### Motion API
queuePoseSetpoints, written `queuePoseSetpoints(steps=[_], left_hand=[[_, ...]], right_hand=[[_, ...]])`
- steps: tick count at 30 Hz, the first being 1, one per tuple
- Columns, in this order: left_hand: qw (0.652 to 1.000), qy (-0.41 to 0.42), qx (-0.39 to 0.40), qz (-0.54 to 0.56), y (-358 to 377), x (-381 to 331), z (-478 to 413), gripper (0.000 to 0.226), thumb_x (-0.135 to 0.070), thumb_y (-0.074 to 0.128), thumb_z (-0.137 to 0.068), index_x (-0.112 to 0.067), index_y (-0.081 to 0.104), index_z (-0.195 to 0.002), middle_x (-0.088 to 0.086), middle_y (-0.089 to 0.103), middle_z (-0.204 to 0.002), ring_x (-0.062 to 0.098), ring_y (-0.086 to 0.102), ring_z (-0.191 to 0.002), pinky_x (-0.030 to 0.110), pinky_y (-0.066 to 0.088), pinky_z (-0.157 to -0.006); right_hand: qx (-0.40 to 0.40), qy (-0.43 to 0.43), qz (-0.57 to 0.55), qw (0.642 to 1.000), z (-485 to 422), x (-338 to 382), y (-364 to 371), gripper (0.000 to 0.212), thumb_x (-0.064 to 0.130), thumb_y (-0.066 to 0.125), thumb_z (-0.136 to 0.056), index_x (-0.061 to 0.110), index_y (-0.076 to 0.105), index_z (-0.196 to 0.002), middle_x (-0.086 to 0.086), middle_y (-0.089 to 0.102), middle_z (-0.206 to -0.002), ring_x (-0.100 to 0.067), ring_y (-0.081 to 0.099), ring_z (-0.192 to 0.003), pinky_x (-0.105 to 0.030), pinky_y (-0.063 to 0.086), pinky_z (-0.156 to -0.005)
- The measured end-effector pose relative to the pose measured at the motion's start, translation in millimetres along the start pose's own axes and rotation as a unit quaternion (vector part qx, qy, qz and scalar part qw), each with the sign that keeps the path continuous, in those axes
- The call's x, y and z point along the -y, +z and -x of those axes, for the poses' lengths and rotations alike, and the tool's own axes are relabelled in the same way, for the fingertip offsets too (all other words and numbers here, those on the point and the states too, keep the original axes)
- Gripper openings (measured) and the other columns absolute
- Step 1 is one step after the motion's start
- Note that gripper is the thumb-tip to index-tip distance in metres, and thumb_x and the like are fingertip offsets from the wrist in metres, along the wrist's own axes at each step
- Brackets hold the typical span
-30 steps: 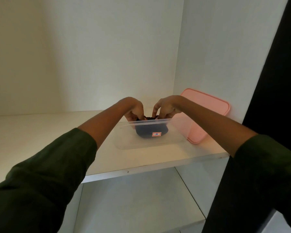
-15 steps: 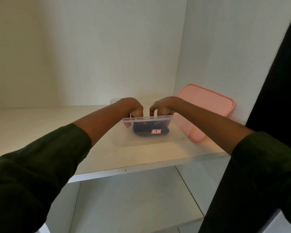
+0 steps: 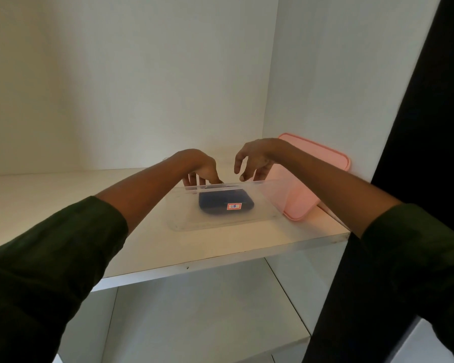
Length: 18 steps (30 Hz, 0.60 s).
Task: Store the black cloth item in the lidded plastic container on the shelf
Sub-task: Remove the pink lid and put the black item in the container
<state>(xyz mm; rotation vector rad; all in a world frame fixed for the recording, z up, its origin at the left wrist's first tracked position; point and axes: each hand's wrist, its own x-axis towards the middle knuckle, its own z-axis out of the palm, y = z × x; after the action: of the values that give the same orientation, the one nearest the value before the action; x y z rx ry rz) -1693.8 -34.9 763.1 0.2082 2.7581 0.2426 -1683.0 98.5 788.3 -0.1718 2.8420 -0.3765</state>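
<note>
Both hands lifted off folded cloth point(image 3: 226, 204) in clear plastic box point(image 3: 268, 205).

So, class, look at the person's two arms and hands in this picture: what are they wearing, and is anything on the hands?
Both arms wear dark green long sleeves of a soft fabric, pushed up so that the forearms are bare. The left hand and right hand are bare too: no gloves, and no rings, watch or bracelet can be seen.
</note>
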Motion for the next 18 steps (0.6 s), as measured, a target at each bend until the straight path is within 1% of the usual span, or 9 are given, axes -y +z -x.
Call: queuePoseSetpoints(steps=[3, 4, 6, 8, 10, 12, 15, 17, 18], left_hand=[[0.999, 0.018, -0.020, 0.018, -6, -5, 4, 0.055, -0.039, 0.056, -0.091, -0.003, 0.047, -0.131, 0.014, 0.057, -0.118, 0.028, 0.059, -0.092, 0.032, 0.053, -0.071], [0.999, 0.028, -0.032, 0.025, -9, -7, 6, 0.055, -0.039, 0.057, -0.090, -0.002, 0.047, -0.130, 0.015, 0.057, -0.121, 0.029, 0.061, -0.090, 0.031, 0.053, -0.067], [0.996, 0.051, -0.057, 0.038, -15, -11, 10, 0.054, -0.039, 0.057, -0.090, -0.001, 0.049, -0.128, 0.016, 0.058, -0.123, 0.030, 0.062, -0.087, 0.031, 0.052, -0.066], [0.993, 0.069, -0.077, 0.052, -20, -17, 14, 0.052, -0.038, 0.057, -0.091, -0.001, 0.050, -0.127, 0.014, 0.058, -0.114, 0.031, 0.063, -0.085, 0.032, 0.052, -0.067], [0.990, 0.084, -0.091, 0.062, -23, -25, 18, 0.050, -0.037, 0.057, -0.091, -0.001, 0.052, -0.124, 0.012, 0.058, -0.109, 0.031, 0.063, -0.084, 0.032, 0.052, -0.069], [0.988, 0.099, -0.104, 0.065, -25, -33, 20, 0.048, -0.037, 0.058, -0.090, -0.001, 0.054, -0.122, 0.011, 0.059, -0.107, 0.030, 0.063, -0.084, 0.031, 0.053, -0.071], [0.983, 0.121, -0.123, 0.068, -25, -46, 21, 0.047, -0.037, 0.058, -0.090, -0.001, 0.056, -0.120, 0.010, 0.060, -0.104, 0.028, 0.064, -0.082, 0.029, 0.052, -0.067], [0.980, 0.133, -0.129, 0.069, -25, -55, 20, 0.046, -0.036, 0.058, -0.090, 0.000, 0.057, -0.119, 0.010, 0.061, -0.104, 0.027, 0.064, -0.080, 0.027, 0.051, -0.063], [0.979, 0.139, -0.130, 0.071, -24, -58, 19, 0.045, -0.036, 0.058, -0.090, 0.000, 0.058, -0.118, 0.010, 0.062, -0.104, 0.026, 0.064, -0.078, 0.027, 0.051, -0.062]], right_hand=[[-0.070, -0.003, -0.022, 0.997, 13, -10, -13, 0.038, 0.012, 0.068, -0.086, 0.006, 0.058, -0.123, -0.019, 0.063, -0.117, -0.025, 0.065, -0.081, -0.030, 0.057, -0.068], [-0.106, -0.005, -0.022, 0.994, 19, -14, -17, 0.036, 0.013, 0.068, -0.086, 0.005, 0.059, -0.120, -0.018, 0.064, -0.111, -0.025, 0.066, -0.078, -0.028, 0.056, -0.064], [-0.190, -0.007, -0.014, 0.982, 34, -24, -23, 0.032, 0.015, 0.070, -0.085, 0.003, 0.062, -0.113, -0.016, 0.066, -0.099, -0.025, 0.068, -0.076, -0.027, 0.056, -0.061], [-0.277, 0.009, 0.005, 0.961, 49, -35, -26, 0.026, 0.016, 0.071, -0.083, 0.002, 0.066, -0.105, -0.016, 0.068, -0.096, -0.028, 0.070, -0.080, -0.032, 0.059, -0.068], [-0.344, 0.045, 0.035, 0.937, 62, -48, -26, 0.020, 0.013, 0.070, -0.082, 0.003, 0.068, -0.100, -0.016, 0.069, -0.099, -0.032, 0.069, -0.087, -0.036, 0.057, -0.078], [-0.379, 0.082, 0.061, 0.920, 75, -62, -23, 0.016, 0.007, 0.066, -0.083, 0.002, 0.067, -0.099, -0.016, 0.067, -0.102, -0.033, 0.066, -0.090, -0.032, 0.052, -0.076], [-0.388, 0.119, 0.095, 0.909, 92, -78, -13, 0.013, 0.002, 0.060, -0.087, 0.000, 0.064, -0.099, -0.017, 0.064, -0.103, -0.032, 0.064, -0.090, -0.029, 0.046, -0.067], [-0.385, 0.142, 0.118, 0.904, 102, -84, -1, 0.006, 0.006, 0.058, -0.090, 0.001, 0.060, -0.093, -0.015, 0.063, -0.099, -0.028, 0.061, -0.080, -0.026, 0.042, -0.056], [-0.386, 0.154, 0.126, 0.901, 106, -87, 6, 0.007, 0.009, 0.057, -0.091, 0.003, 0.056, -0.089, -0.014, 0.062, -0.095, -0.025, 0.057, -0.074, -0.024, 0.038, -0.050]])
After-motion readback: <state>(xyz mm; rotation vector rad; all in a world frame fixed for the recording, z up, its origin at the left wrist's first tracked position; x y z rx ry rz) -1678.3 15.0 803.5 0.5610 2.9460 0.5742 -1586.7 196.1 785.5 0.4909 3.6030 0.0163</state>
